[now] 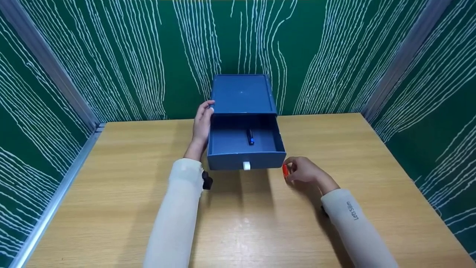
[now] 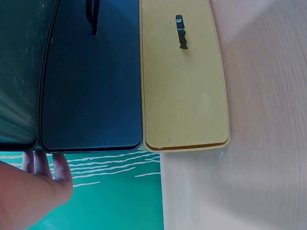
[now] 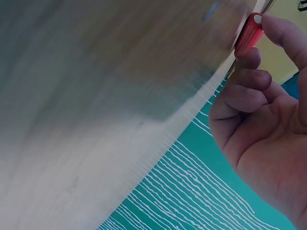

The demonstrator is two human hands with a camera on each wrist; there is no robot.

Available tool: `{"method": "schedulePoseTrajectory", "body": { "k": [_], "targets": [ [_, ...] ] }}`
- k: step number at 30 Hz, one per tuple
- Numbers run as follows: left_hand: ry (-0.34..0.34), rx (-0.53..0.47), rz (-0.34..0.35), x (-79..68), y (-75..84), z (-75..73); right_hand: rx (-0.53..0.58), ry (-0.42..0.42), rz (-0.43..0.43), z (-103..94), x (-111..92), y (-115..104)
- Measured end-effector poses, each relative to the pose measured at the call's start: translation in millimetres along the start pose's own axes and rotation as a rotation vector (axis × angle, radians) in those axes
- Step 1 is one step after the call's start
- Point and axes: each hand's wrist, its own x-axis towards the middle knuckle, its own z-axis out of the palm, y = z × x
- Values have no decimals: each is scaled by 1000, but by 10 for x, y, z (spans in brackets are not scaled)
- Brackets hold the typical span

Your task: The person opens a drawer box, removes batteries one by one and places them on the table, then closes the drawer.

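A stacked drawer cabinet [image 1: 241,93] stands against the back wall, its blue top drawer [image 1: 227,160] pulled out. A dark battery-like cylinder with a blue end [image 1: 250,137] lies inside that drawer. My left hand [image 1: 202,124] rests against the cabinet's left side, fingertips at the upper edge; the left wrist view shows its fingers extended along the side. Just right of the drawer's front corner, my right hand [image 1: 303,169] pinches a red battery [image 3: 249,34] between thumb and fingertips. Its pale round end faces up in the right wrist view.
Below the open drawer are a closed dark blue drawer [image 2: 96,91] and a yellow drawer [image 2: 187,96], both with small pulls. The wooden table [image 1: 122,178] extends around the cabinet. Green walls [image 1: 308,33] with white lines enclose the back and sides.
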Motion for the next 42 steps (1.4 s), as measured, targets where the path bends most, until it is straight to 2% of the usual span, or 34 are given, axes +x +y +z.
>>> {"method": "schedulePoseTrajectory", "body": {
  "k": [7,10,17,21,32,38,42],
  "targets": [
    [17,-7,4,-6,-6,4,7,-9,-35,-13,-25,0],
    [18,-5,17,0,4,6,-2,4,-21,-42,-46,-35],
    [14,-3,8,7,40,4,-16,126,58,-138,-91,-187],
    [11,-3,10,6,31,-3,7,190,41,-177,-122,-255],
    [8,-22,1,5,0,9,65,279,0,-248,-245,-348],
    [22,-27,29,72,-105,-6,92,316,-31,-300,-293,-377],
    [17,-33,16,24,-19,3,109,337,-23,-347,-315,-419]
  ]
}}
